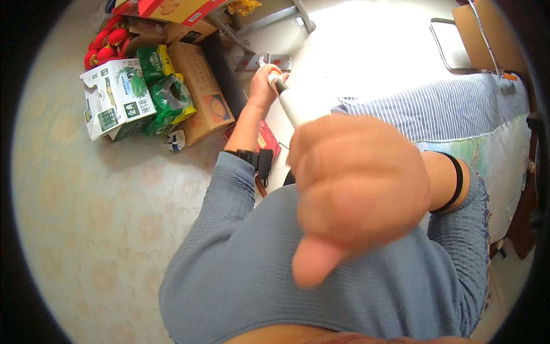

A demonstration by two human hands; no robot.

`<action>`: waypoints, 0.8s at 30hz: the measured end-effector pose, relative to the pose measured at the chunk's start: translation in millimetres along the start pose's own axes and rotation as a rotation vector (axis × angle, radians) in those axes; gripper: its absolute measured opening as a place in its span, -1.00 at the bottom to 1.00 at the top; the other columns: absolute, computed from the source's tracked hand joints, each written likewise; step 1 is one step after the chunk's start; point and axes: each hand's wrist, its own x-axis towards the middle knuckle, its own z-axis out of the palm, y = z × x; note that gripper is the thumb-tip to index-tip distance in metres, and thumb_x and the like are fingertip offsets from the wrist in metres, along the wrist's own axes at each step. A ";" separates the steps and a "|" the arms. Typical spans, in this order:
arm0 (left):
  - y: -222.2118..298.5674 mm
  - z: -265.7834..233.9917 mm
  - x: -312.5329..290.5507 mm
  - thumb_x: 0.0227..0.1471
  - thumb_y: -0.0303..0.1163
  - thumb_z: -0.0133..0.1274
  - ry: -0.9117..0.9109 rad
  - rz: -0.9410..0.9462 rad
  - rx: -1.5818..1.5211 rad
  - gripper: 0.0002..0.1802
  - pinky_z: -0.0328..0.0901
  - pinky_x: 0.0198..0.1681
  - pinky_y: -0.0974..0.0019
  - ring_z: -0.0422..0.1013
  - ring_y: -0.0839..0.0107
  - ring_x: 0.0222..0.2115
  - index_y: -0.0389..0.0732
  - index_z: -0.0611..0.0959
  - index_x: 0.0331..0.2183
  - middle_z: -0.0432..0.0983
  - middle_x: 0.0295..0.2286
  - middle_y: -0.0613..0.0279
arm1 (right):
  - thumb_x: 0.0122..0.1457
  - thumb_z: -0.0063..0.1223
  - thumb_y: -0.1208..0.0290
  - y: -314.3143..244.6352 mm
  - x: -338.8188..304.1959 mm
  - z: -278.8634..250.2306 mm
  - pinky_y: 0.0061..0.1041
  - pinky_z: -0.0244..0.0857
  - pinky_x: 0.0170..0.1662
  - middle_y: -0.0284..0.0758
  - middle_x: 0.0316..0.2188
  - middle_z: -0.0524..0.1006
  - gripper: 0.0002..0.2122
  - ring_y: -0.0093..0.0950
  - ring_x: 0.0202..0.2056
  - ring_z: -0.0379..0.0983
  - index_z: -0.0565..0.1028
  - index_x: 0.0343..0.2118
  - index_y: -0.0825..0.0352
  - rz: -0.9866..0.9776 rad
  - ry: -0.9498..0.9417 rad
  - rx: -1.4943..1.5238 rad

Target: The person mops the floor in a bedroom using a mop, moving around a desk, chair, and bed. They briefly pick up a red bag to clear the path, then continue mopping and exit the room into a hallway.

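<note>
A white pole slants from close in front of me down toward the floor; it appears to be a mop handle. Around its lower part, near a dark and orange-marked section, my left hand is closed. My right hand is a large fist close to view, wrapped at the pole's upper end, its thumb stretched out toward my body. Motion smears it slightly, and it hides the pole's top. Beyond the left hand lies a flat grey mop head with reddish patches, on the floor.
Left of the pole stand a brown carton, green packs, a white-and-green box and red round ornaments. A red flat item lies by my left forearm. To the right is a striped cloth over a bed-like surface.
</note>
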 end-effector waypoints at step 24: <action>32.7 62.7 -123.3 -0.06 -0.45 0.34 0.108 0.087 -0.038 -0.30 0.25 0.06 0.15 0.35 0.14 -0.12 -0.22 0.28 0.04 0.37 -0.16 0.01 | 0.18 0.27 0.26 -82.9 6.5 1.9 -0.46 0.10 -0.64 -0.48 -0.70 0.22 -0.65 -0.51 -0.70 0.27 0.35 -0.63 0.21 0.176 -0.644 0.298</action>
